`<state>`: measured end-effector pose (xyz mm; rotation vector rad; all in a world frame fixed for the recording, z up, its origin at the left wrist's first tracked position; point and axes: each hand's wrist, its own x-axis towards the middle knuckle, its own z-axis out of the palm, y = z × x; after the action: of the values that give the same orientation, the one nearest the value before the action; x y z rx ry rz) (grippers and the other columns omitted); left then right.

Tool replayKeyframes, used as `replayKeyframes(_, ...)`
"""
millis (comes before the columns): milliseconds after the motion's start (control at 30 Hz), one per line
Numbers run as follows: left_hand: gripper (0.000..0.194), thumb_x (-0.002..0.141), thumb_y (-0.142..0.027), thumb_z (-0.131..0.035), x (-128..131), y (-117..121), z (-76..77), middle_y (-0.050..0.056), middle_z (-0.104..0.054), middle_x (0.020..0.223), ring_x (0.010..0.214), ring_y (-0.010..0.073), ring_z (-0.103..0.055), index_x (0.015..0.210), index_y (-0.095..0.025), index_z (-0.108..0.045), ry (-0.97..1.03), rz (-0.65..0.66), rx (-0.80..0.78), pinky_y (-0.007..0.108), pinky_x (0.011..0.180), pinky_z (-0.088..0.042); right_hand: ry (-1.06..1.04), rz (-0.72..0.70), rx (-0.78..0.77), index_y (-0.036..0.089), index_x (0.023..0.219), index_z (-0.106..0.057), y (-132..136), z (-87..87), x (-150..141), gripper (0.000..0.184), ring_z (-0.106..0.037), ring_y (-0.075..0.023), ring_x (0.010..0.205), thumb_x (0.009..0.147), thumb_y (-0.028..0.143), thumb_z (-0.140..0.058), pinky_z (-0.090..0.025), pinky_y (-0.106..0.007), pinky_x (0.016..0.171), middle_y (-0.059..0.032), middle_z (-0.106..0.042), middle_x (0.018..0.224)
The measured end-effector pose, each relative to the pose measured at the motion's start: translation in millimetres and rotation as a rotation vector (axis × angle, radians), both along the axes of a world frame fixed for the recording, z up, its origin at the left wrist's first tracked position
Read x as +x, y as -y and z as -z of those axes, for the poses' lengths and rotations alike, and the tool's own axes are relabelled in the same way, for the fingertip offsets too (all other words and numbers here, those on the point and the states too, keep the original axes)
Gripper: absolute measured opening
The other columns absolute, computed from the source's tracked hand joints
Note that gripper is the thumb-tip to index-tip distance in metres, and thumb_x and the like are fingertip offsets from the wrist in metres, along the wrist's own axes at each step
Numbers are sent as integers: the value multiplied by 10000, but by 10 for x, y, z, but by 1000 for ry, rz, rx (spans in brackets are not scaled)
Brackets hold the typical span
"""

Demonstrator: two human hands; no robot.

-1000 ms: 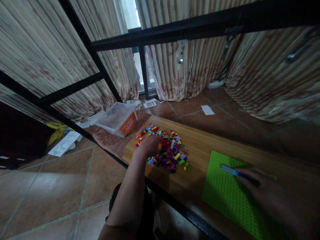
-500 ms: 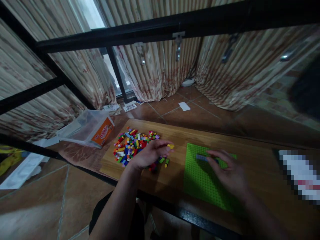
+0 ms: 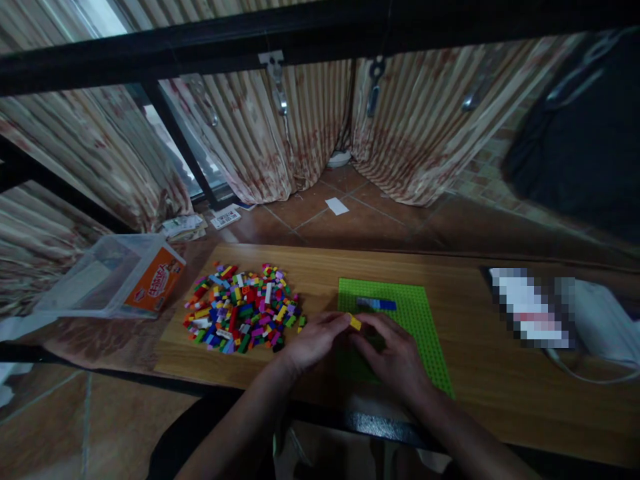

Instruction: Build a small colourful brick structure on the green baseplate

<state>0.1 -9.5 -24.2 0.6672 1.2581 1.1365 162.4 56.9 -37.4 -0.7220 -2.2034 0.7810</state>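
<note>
A small yellow toy brick point(image 3: 355, 323) is held between the fingertips of both hands, above the near-left part of the green studded baseplate point(image 3: 425, 333). My left hand point(image 3: 316, 341) pinches it from the left, thumb and fingers closed. From the right, my right hand point(image 3: 395, 352) grips the same brick with thumb and forefinger. Just beyond my fingers, a short row of grey, light blue and dark blue bricks point(image 3: 385, 305) lies across the baseplate. To the left of my left hand spreads a pile of mixed coloured bricks point(image 3: 245, 310).
A clear plastic box point(image 3: 95, 267) with an orange label lies left of the wooden board point(image 3: 310, 257). At right are a blurred phone-like object point(image 3: 530, 310), a white object point(image 3: 603, 323) and a cable point(image 3: 583, 379). A black bar point(image 3: 320, 30) crosses above.
The left hand has brought the yellow brick rightward over the baseplate. My right hand has come away from the brick row and now grips the yellow brick too. The view has turned right.
</note>
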Motion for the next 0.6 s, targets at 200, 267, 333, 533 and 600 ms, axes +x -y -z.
replayKeyframes(200, 351, 846, -492, -570, 36, -45, -3, 16, -650, 733, 687, 137, -609, 760, -158, -637, -81, 92, 30, 270, 732, -486, 87, 35, -69, 224, 941, -677, -51, -31, 22, 123, -665, -186, 852, 910, 309, -594, -521, -320, 762, -41, -705, 890)
replayKeyframes(267, 341, 876, -472, -535, 37, -55, -18, 28, -673, 770, 704, 143, -618, 802, -160, -651, -176, 79, 23, 266, 717, -492, 125, 74, -62, 223, 907, -684, -84, -31, 41, 147, -667, -185, 819, 907, 339, -594, -512, -317, 742, -40, -708, 872)
replayKeyframes(333, 335, 910, -443, -492, 28, -65, -32, 49, -705, 877, 751, 153, -638, 930, -159, -669, -280, 50, -3, 268, 715, -507, 189, 157, -41, 218, 863, -686, -122, -10, 66, 180, -667, -188, 752, 892, 377, -607, -497, -315, 688, -41, -712, 839)
replayKeyframes(533, 356, 924, -262, -449, 13, -92, -33, 77, -692, 1102, 938, 186, -664, 1240, -183, -594, -843, 1, 53, 302, 857, -526, 422, 301, 113, 216, 753, -664, -185, 68, 111, 298, -636, -193, 618, 879, 477, -594, -417, -317, 587, -37, -698, 735)
replayKeyframes(600, 389, 920, -227, -444, 32, -94, -19, 78, -644, 1239, 1038, 195, -650, 1290, -214, -566, -1032, 52, 77, 314, 934, -507, 448, 309, 168, 220, 715, -650, -186, 74, 97, 343, -625, -188, 602, 888, 505, -572, -398, -319, 583, -37, -693, 715)
